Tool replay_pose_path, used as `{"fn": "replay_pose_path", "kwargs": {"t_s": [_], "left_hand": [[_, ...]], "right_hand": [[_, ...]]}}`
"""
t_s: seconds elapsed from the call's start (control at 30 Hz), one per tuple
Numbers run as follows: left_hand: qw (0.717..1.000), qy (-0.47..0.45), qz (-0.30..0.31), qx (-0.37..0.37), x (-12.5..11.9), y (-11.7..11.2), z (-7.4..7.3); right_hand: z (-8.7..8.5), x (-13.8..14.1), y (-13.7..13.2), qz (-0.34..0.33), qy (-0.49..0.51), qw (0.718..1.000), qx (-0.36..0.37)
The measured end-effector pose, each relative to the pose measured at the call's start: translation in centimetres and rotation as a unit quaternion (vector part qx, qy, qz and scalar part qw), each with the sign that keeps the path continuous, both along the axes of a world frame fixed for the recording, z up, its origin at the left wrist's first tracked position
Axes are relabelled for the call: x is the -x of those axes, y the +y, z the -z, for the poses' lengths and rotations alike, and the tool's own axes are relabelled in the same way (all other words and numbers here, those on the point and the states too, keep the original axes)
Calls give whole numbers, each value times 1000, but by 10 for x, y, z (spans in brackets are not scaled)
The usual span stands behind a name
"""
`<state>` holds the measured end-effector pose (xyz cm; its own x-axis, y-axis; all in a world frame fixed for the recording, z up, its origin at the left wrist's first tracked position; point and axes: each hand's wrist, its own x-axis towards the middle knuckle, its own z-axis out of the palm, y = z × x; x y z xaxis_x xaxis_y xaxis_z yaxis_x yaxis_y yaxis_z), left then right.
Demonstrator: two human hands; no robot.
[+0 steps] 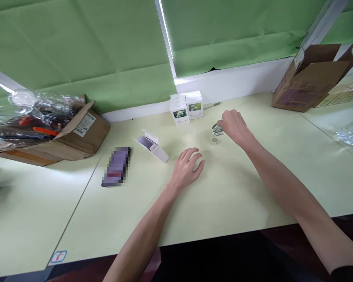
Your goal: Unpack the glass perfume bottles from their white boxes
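Right hand (234,126) is closing narrowly around a clear glass bottle (216,129) at frame centre, its long axis seemingly running sideways, though the fingers hide part of it. Small metal cylinder (213,141) is standing upright just below it. Left hand (188,169) is resting open, fingers spread and holding nothing, on the pale table (241,196), near a white carton (151,147).
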<state>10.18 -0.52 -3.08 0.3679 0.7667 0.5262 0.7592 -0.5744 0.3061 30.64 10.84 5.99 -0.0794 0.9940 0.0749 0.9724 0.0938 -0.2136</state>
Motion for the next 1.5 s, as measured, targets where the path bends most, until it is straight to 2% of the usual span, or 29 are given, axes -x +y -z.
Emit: {"fn": "replay_pose_path", "kwargs": {"t_s": [0.1,0.17,0.3,0.4,0.5,0.63,0.9,1.2,1.5], "left_hand": [[1000,-3,-3,6,0,0,2],[1000,-3,-3,12,0,0,3],[1000,1,2,30,0,1,6],[999,4,-2,47,1,1,7],[999,2,-1,54,1,2,9],[998,8,0,57,2,3,12],[998,24,0,61,4,3,13],[997,30,12,65,4,4,15],[997,36,16,64,4,4,16]], "right_hand": [[-11,-11,-1,0,25,999,-27],[-19,-22,-1,-3,45,999,-19],[-32,-42,-3,-22,77,994,71],[-34,-46,-7,-20,60,989,133],[-30,-40,-11,-31,34,984,174],[-15,-28,-13,-49,-2,980,192],[17,-5,-11,-116,-103,978,143],[25,1,-10,-140,-133,974,121],[26,2,-11,-145,-113,977,112]]}}
